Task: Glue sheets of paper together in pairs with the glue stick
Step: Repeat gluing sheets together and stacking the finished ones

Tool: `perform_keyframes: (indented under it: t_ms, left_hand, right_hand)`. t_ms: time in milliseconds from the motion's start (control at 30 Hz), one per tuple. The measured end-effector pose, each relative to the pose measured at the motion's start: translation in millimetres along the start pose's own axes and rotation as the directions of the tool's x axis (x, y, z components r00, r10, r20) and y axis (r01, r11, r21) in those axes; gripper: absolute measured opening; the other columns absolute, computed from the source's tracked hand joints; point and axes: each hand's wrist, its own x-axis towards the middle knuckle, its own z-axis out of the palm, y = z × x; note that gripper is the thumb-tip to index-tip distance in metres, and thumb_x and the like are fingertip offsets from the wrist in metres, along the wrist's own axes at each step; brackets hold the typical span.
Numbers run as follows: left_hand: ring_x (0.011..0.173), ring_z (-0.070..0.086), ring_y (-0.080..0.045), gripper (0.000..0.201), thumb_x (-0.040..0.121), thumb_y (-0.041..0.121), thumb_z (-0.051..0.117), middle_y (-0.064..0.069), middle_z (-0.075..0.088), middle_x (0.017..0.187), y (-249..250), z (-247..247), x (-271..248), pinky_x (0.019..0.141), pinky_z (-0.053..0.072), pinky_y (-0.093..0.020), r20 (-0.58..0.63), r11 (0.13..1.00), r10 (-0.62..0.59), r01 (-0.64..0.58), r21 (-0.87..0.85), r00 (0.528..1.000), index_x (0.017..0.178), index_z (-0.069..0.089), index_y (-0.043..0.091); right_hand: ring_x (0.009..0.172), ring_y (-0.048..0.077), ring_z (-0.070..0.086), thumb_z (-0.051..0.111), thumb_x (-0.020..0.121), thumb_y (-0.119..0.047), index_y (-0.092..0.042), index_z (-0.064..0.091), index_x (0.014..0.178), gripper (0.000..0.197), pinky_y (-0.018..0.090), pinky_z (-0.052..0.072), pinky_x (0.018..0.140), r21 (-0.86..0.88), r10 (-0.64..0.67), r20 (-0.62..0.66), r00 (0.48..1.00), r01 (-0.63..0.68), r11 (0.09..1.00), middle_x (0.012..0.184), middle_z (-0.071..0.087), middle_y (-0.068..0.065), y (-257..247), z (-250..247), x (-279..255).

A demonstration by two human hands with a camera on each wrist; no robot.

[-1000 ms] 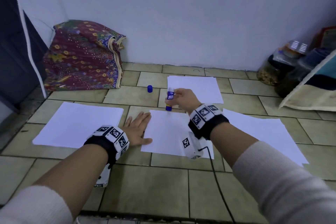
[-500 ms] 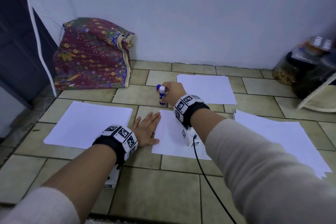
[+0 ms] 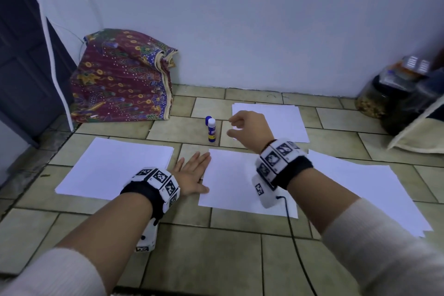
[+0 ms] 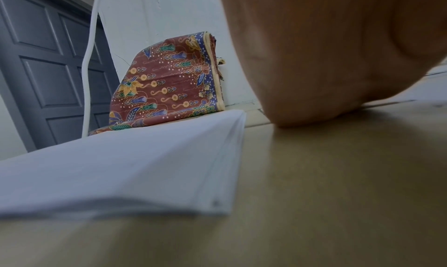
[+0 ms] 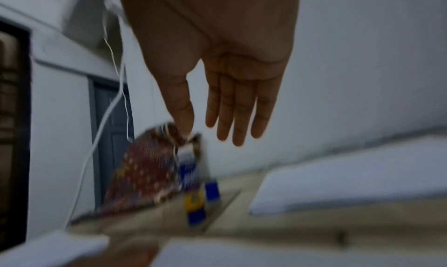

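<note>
Both hands hold nothing: right hand (image 3: 248, 128) has released the glue stick (image 3: 211, 130) beside it; left hand (image 3: 192, 176) flat, probably steadying the sheet (image 3: 230, 182).

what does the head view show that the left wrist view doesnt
Only the head view shows the glue stick standing uncapped beside its blue cap, the empty right hand, the centre sheet and the jars. Only the left wrist view shows the left stack's layered edges. Both show the left hand, batik cloth and door.
</note>
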Motion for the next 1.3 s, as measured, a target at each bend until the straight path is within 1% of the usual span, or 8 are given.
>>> perform_keyframes:
  t_ms: [200,333,467,800,900,1033,1167,1300]
  left_hand:
    - [0.145,-0.019,-0.009,0.104,0.068,0.067,0.027,0.011,-0.025,0.156,1,1,4,0.117,-0.009,-0.036,0.021,0.998,-0.06,0.059,0.016,0.998,0.15,-0.018,0.021]
    - [0.145,-0.018,-0.009,0.095,0.074,0.046,0.035,0.01,-0.022,0.157,4,1,3,0.118,-0.009,-0.036,0.025,0.997,-0.067,0.068,-0.039,0.997,0.151,-0.015,0.021]
    - [0.145,-0.018,-0.009,0.092,0.08,0.04,0.039,0.009,-0.022,0.157,4,1,3,0.117,-0.009,-0.036,0.02,0.997,-0.078,0.079,-0.019,0.997,0.151,-0.016,0.021]
    - [0.145,-0.019,-0.01,0.096,0.077,0.051,0.036,0.008,-0.024,0.157,10,2,0,0.117,-0.009,-0.035,0.007,0.997,-0.08,0.08,-0.005,0.997,0.15,-0.018,0.02]
    - [0.145,-0.019,-0.01,0.105,0.063,0.051,0.031,0.008,-0.025,0.156,10,1,0,0.117,-0.009,-0.036,0.018,0.997,-0.083,0.082,0.014,0.996,0.15,-0.018,0.02]
    - [0.145,-0.022,-0.012,0.101,0.083,0.055,0.046,0.007,-0.027,0.156,8,3,1,0.117,-0.01,-0.038,0.011,0.995,-0.071,0.07,0.064,0.997,0.15,-0.02,0.018]
    - [0.144,-0.023,-0.011,0.114,0.068,0.068,0.041,0.007,-0.027,0.156,6,4,1,0.118,-0.01,-0.037,0.002,0.995,-0.066,0.066,0.072,0.998,0.149,-0.022,0.017]
    - [0.144,-0.022,-0.01,0.136,0.035,0.077,0.019,0.006,-0.028,0.156,9,3,-2,0.117,-0.01,-0.036,-0.015,0.998,-0.046,0.047,0.048,0.999,0.148,-0.023,0.015]
  right_hand:
    - [0.126,0.021,0.046,0.075,0.077,-0.039,-0.014,0.045,0.136,0.071,0.031,0.039,0.099,-0.478,0.33,0.231,0.915,-0.189,0.858,0.137,0.05,0.004,48,-84,-47]
    - [0.136,0.029,0.03,0.077,0.065,-0.057,-0.009,0.03,0.142,0.103,0.043,0.036,0.107,-0.714,0.596,0.174,0.784,-0.317,0.625,0.144,0.037,0.01,108,-103,-78]
    - [0.14,0.027,0.022,0.079,0.062,-0.059,-0.007,0.014,0.147,0.119,0.041,0.031,0.111,-0.689,0.631,0.177,0.755,-0.363,0.627,0.15,0.024,0.008,143,-100,-106]
    - [0.141,0.022,0.028,0.067,0.079,-0.054,-0.013,0.002,0.151,0.105,0.037,0.03,0.112,-0.648,0.541,0.213,0.813,-0.297,0.701,0.16,0.006,0.002,154,-106,-123]
    - [0.138,0.02,0.032,0.06,0.087,-0.049,-0.017,0.01,0.151,0.087,0.032,0.03,0.11,-0.662,0.532,0.19,0.825,-0.293,0.69,0.157,0.021,0.002,151,-111,-124]
    - [0.106,0.022,0.056,0.06,0.088,-0.039,-0.012,0.055,0.119,0.041,0.027,0.038,0.08,-0.568,0.511,0.019,0.86,-0.411,0.713,0.12,0.062,0.007,140,-129,-120]
    - [0.08,0.026,0.051,0.059,0.087,-0.024,-0.006,0.057,0.103,0.024,0.03,0.037,0.068,-0.445,0.381,-0.237,0.894,-0.449,0.775,0.099,0.065,0.012,107,-144,-122]
    - [0.083,0.023,0.047,0.059,0.088,-0.024,-0.004,0.051,0.114,0.034,0.028,0.034,0.069,-0.326,0.275,-0.229,0.934,-0.34,0.882,0.106,0.06,0.013,52,-120,-119]
